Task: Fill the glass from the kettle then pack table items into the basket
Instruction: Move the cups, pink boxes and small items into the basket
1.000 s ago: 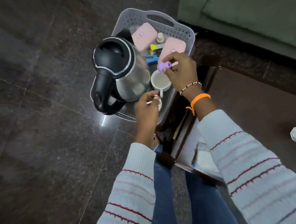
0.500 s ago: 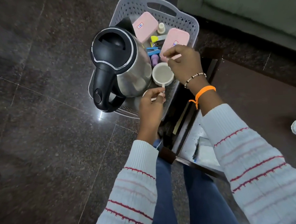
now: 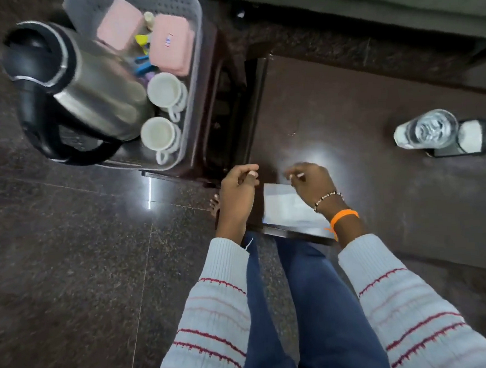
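Reaching for the paper (image 3: 287,206) at the near edge of the table (image 3: 362,148) looks like the step in hand. The right hand (image 3: 313,185) hovers over the sheet's far corner with fingers curled; something thin and pale shows at its fingertips, but I cannot tell whether it pinches anything. The left hand (image 3: 238,189) hangs just left of the table edge, fingers loosely curled and holding nothing.

The basket (image 3: 194,58) sits far left, beside the table, already holding the kettle (image 3: 88,91), two white cups (image 3: 163,112), two pink boxes (image 3: 147,33) and some small bits. The glass (image 3: 432,129) stands well apart at the far right of the table, seemingly full, touching or just beside a dark-edged white thing I cannot name.

To do this well, I would slide the sheet a little past the table edge so a thumb can get under it, then lift it flat instead of scrunching it. In the basket the free room seems slim, so the sheet probably goes in upright along a wall, away from the kettle spout. The glass should go in last and upright, as it would spill easily.
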`<state>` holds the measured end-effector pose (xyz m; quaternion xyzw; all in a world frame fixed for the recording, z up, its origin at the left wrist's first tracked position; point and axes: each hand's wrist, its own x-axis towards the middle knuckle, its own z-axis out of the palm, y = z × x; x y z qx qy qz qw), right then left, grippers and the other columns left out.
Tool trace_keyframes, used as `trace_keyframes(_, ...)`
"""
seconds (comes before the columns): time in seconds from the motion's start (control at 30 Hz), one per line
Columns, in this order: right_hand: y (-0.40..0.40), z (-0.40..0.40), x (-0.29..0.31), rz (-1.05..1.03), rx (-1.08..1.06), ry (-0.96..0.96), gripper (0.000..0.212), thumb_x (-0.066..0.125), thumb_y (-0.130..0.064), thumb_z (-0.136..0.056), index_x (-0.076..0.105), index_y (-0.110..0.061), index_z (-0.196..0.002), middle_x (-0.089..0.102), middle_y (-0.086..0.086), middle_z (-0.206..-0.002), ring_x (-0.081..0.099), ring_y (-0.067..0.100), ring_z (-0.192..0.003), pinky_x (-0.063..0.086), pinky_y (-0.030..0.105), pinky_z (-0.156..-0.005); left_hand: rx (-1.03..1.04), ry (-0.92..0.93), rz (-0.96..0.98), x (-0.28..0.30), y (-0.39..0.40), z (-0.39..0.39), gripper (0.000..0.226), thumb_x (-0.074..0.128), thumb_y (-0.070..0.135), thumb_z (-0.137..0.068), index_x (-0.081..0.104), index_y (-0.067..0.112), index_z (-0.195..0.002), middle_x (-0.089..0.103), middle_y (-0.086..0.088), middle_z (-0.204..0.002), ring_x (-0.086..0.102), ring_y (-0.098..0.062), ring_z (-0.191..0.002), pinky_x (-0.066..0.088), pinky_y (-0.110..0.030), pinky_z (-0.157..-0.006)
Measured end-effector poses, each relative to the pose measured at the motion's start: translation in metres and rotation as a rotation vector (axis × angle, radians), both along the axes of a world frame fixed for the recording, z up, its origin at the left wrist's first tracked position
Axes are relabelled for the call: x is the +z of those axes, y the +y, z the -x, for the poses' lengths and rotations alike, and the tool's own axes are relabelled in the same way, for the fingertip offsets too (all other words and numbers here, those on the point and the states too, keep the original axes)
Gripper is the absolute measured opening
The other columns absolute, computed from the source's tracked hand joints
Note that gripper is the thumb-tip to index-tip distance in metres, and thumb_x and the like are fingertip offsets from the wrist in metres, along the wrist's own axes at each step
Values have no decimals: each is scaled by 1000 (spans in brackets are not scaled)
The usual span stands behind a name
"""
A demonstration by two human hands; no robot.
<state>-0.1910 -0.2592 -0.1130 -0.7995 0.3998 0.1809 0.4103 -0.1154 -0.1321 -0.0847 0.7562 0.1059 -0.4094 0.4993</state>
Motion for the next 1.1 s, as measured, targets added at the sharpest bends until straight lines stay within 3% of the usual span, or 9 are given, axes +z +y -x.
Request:
trace_keyframes(0.17,-13,78,-44,-6,385,322,32,44,-8,-91,65,-9,-116,31,8,-152,32,27,-137,31,36,-111,-183,115,-79,-21,-14,56,20,45,12,-94,64,18,-98,64,-9,-110,61,-17,-93,50,-27,-87)
trace_keyframes(0.23,-17,91,-57,7,477,388,32,47,-13,-91,62,-12,-119,9,2,-159,14,28,-144,29,42,-113,-228,144,-98,-28,-16,70,23,42,8,-94,63,14,-100,62,-13,-115,59,-16,-94,48,-19,-78)
trace_keyframes(0.33,-24,93,-73,73,595,395,29,49,-14,-89,65,-12,-113,-7,3,-160,0,30,-147,22,46,-116,-309,171,-169,-38,-16,86,27,40,3,-93,63,6,-108,61,-16,-121,58,-24,-103,48,-29,-91)
trace_keyframes(0.43,-32,89,-86,138,614,356,28,49,-9,-87,66,-11,-109,3,9,-159,3,30,-146,15,48,-118,-339,183,-215,-44,-12,100,29,38,2,-94,62,2,-111,60,-19,-121,55,-21,-94,46,-28,-88)
trace_keyframes(0.6,-38,85,-85,182,611,306,33,56,-4,-81,65,-10,-112,44,15,-133,38,33,-131,20,45,-116,-310,157,-218,-49,-2,106,30,37,1,-95,60,3,-114,59,-19,-123,54,-19,-98,45,-16,-77)
trace_keyframes(0.7,-44,84,-65,50,301,45,36,49,9,-80,73,-11,-97,56,6,-112,56,26,-105,42,27,-92,-186,86,-238,-53,-1,100,36,49,6,-92,48,8,-128,55,-16,-129,54,-25,-116,42,-25,-93)
trace_keyframes(0.77,-50,80,-43,-40,155,-110,39,45,14,-77,74,-10,-88,53,-8,-85,54,16,-86,41,23,-78,-12,85,-213,-53,-1,92,59,61,11,-86,33,14,-138,50,-8,-134,52,-24,-121,42,-32,-103)
trace_keyframes(0.9,-68,68,-1,-344,22,-349,39,47,24,-71,67,-7,-79,59,-16,-74,56,-14,-69,39,5,-66,332,291,-4,-51,2,68,87,72,31,-78,19,26,-146,43,-1,-145,44,-26,-130,32,-45,-113)
trace_keyframes(1.1,-77,55,18,-781,-305,-467,37,50,21,-80,57,-16,-84,68,-16,-68,61,-4,-65,50,12,-63,456,532,410,-40,-1,54,52,57,34,-88,45,20,-136,63,-2,-124,58,-24,-118,45,-39,-100)
